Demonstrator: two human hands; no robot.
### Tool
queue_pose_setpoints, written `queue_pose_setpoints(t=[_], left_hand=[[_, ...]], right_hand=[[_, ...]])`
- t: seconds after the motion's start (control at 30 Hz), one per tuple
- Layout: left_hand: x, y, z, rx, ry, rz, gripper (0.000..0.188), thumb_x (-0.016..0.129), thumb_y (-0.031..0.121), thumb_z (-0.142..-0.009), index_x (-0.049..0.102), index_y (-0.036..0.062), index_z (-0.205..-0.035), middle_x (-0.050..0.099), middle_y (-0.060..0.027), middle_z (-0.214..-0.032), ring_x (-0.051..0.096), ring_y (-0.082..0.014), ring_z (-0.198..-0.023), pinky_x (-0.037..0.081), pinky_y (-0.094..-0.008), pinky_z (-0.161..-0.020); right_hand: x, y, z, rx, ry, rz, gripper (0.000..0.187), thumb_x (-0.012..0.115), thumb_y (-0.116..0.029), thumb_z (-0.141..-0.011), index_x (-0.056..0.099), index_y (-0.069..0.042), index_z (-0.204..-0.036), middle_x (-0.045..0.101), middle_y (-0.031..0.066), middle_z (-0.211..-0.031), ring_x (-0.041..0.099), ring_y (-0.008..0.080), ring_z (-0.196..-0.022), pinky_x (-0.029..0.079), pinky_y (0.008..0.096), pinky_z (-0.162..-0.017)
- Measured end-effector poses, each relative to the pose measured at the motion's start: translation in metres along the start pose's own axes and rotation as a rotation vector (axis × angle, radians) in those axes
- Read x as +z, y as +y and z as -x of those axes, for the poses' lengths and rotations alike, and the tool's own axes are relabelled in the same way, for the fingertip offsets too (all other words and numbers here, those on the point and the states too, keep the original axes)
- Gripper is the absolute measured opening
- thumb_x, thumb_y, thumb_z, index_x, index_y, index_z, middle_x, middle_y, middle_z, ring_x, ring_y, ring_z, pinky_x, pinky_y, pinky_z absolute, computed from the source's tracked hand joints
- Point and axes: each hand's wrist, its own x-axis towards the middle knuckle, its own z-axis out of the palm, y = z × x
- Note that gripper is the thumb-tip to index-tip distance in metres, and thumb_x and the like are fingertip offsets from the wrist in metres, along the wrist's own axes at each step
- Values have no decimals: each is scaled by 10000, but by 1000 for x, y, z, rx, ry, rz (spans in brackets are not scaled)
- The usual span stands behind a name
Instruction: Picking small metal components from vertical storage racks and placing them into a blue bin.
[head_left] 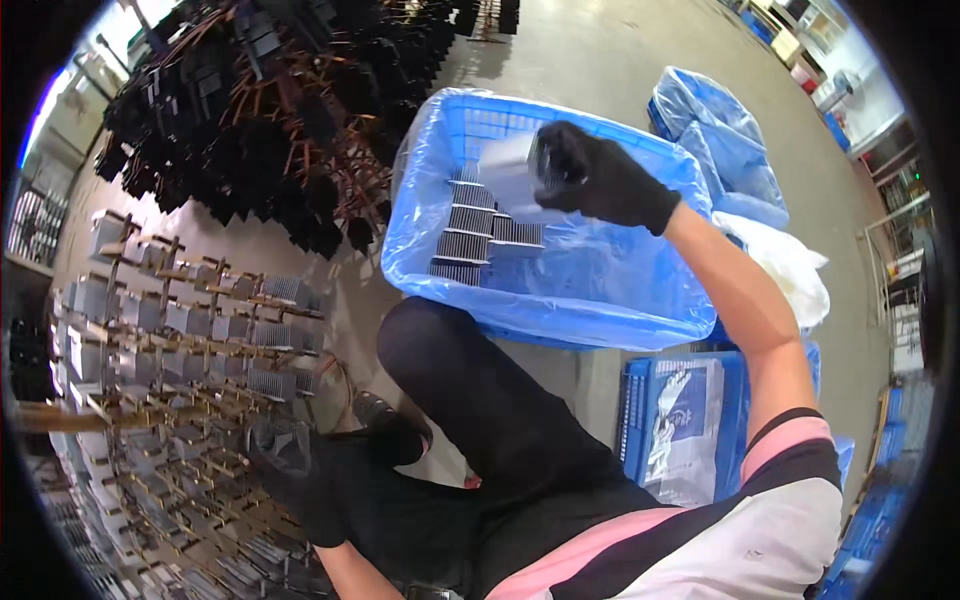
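My right hand [610, 178], in a black glove, is closed around a light grey metal heat sink [508, 172] above a blue plastic crate [560, 330]. Inside the crate, on a see-through blue liner, several finned heat sinks [466, 222] sit in a row at the left, with another beside them. At the lower left, my left hand [295, 475], gloved in black too, is against a rack [180, 400] hung with many grey heat sinks. Its fingers blend into the dark parts there, so whether it grips anything is not visible.
A dense rack of black pieces on copper-coloured hooks [290, 120] stands at the upper left. Right of the crate are another lined blue crate [725, 140], a white plastic bag [785, 265] and a blue basket [690, 420]. My bent knee [430, 335] is close to the crate's near side.
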Motion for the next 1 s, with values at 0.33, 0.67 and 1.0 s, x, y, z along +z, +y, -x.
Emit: queue_pose_setpoints(t=[0.33,0.67,1.0], left_hand=[[15,-1,-11,73,-53,-85,389,725,213,-873,558,6,-1157,594,-157,-1055,575,-338,-971,457,-440,-878],[10,6,-15,89,-68,-124,386,715,191,-873,555,9,-1172,601,-169,-1092,576,-362,-1013,417,-461,-965],[-25,-62,22,-365,136,52,419,714,252,-887,557,14,-1195,615,-147,-1140,594,-319,-1005,458,-429,-939]], right_hand=[[134,114,22,-12,-618,531,604,737,-262,-714,526,-29,-1230,615,239,-998,638,395,-910,536,501,-756],[167,125,34,-157,-411,632,512,688,-167,-695,559,-8,-1165,639,219,-886,652,388,-879,549,488,-723],[161,140,1,-123,-630,448,620,703,-399,-825,555,-38,-1307,619,200,-1209,593,388,-1107,487,456,-966]])
